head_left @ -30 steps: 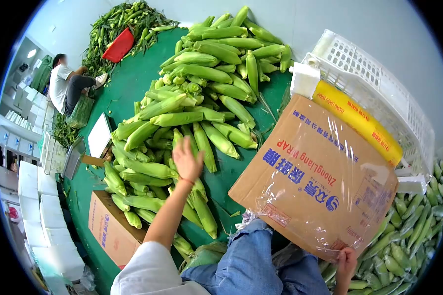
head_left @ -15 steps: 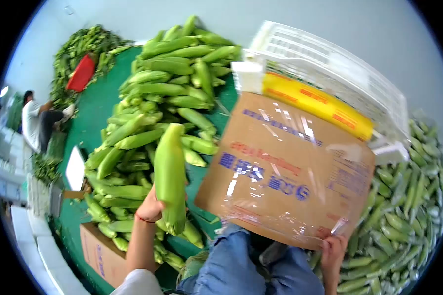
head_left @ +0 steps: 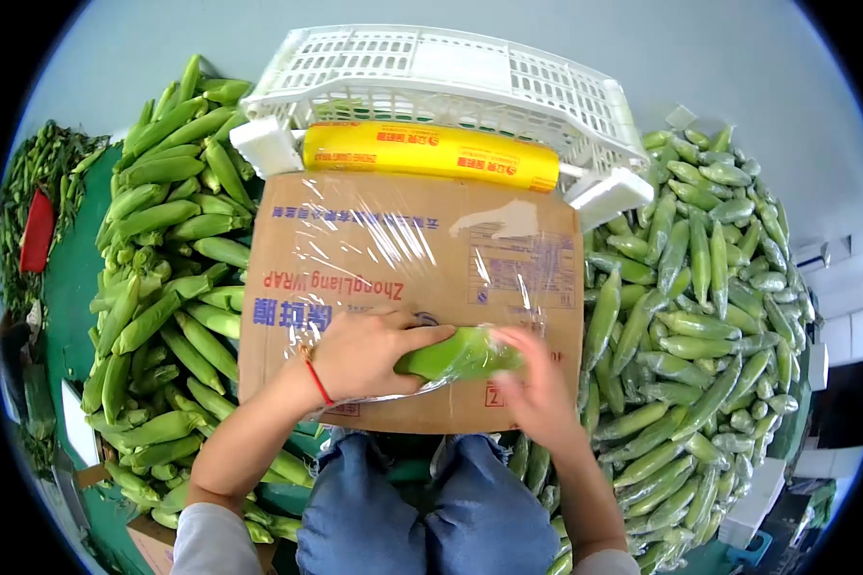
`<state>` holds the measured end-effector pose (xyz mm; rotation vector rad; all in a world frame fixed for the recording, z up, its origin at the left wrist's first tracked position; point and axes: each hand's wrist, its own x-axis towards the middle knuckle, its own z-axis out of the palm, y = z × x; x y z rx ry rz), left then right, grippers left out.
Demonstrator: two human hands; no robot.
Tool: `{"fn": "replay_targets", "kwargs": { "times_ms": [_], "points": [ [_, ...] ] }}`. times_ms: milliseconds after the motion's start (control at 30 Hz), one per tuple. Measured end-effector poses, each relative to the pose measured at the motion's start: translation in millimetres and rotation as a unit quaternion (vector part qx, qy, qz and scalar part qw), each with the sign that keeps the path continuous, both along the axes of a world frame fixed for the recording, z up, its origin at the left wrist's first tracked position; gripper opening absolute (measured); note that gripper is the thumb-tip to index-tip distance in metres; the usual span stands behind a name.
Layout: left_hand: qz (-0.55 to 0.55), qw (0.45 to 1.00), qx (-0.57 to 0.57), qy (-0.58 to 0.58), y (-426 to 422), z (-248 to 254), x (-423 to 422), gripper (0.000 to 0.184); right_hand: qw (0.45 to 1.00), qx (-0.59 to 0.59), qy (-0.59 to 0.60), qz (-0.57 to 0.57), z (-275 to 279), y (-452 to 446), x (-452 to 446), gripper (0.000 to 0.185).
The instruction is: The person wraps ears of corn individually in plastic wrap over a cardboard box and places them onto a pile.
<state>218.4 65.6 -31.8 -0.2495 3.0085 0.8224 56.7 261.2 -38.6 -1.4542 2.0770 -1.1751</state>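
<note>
A green ear of corn in its husk (head_left: 460,356) lies across the near part of a cardboard box (head_left: 422,259), with clear plastic film around it. My left hand (head_left: 369,353), a red string on its wrist, is closed over the ear's left end. At the ear's right end is my right hand (head_left: 535,388); its fingers are blurred, so their grip is unclear. Shiny clear film covers the box top. Behind it sits a yellow roll of plastic wrap (head_left: 431,153), held between white foam blocks (head_left: 268,146).
Unwrapped corn (head_left: 163,220) is heaped on the left, film-wrapped corn (head_left: 700,335) on the right. A white plastic crate (head_left: 451,72) stands behind the roll. Farther left, a red object (head_left: 37,232) rests against green husks. My knees (head_left: 427,508) are below the box.
The ear has gone from upright in my left hand, left of the box, to lying on the box in film. My right hand has moved from the film's near edge to the ear. The view has turned right.
</note>
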Motion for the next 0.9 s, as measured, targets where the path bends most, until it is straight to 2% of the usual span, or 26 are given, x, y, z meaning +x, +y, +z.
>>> {"fn": "replay_targets", "kwargs": {
  "times_ms": [33, 133, 167, 200, 267, 333, 400, 467, 533, 600, 667, 700, 733, 800, 900],
  "points": [
    [0.044, 0.995, -0.054, 0.072, 3.1, -2.4, 7.6, 0.058, 0.986, 0.028, 0.156, 0.052, -10.8, -18.7, -3.1, 0.042],
    [0.169, 0.923, -0.216, 0.271, 46.0, -21.7, 55.9, 0.063, 0.957, 0.003, 0.289, 0.017, -32.0, -48.6, -7.3, 0.047],
    [0.207, 0.921, -0.215, 0.249, 56.1, -34.6, 77.0, 0.052, 0.953, -0.016, 0.302, -0.011, -39.7, -54.1, -9.1, 0.048],
    [0.286, 0.928, -0.190, 0.145, 62.3, -43.2, 91.5, 0.038, 0.956, -0.015, 0.291, -0.015, -40.1, -56.8, -9.1, 0.047],
    [0.266, 0.942, -0.118, 0.164, 40.3, -68.8, 129.2, 0.021, 0.960, -0.016, 0.281, -0.013, -35.0, -63.7, -12.3, 0.043],
    [0.406, 0.895, 0.055, 0.177, 6.7, -46.1, 126.1, 0.009, 0.951, -0.036, 0.307, 0.000, -38.2, -67.0, -13.9, 0.037],
    [0.376, 0.890, 0.155, 0.209, -46.6, -8.9, 97.3, 0.005, 0.949, -0.031, 0.314, 0.010, -38.3, -72.1, -17.5, 0.035],
    [0.244, 0.941, 0.048, 0.228, -94.0, -6.6, 45.9, 0.010, 0.948, -0.058, 0.313, 0.020, -43.8, -72.5, -22.9, 0.032],
    [0.164, 0.986, 0.019, 0.020, -102.2, -5.3, -5.9, 0.014, 0.945, -0.060, 0.320, 0.026, -43.1, -75.7, -25.9, 0.031],
    [-0.002, 0.992, -0.091, -0.088, -82.3, -33.8, -40.1, 0.019, 0.944, -0.026, 0.328, 0.028, -37.5, -76.0, -22.2, 0.033],
    [0.073, 0.991, -0.064, -0.089, -56.3, -25.5, -37.9, 0.026, 0.943, 0.191, 0.269, 0.030, -13.7, -72.6, -16.7, 0.040],
    [0.052, 0.995, -0.022, -0.083, -38.0, -9.8, -23.5, 0.035, 0.926, 0.294, 0.236, 0.030, -5.1, -73.3, -17.2, 0.043],
    [0.030, 0.996, 0.019, -0.079, -17.8, 0.0, -3.3, 0.046, 0.928, 0.295, 0.218, 0.062, -6.6, -67.9, -16.2, 0.047],
    [0.072, 0.996, 0.034, -0.030, 32.3, -9.4, 39.1, 0.064, 0.928, 0.301, 0.175, 0.135, -15.2, -50.3, -7.1, 0.055],
    [0.106, 0.990, -0.096, -0.004, 51.7, -10.1, 43.1, 0.074, 0.880, 0.444, 0.106, 0.127, 16.9, -52.3, 4.4, 0.056]
  ]
}}
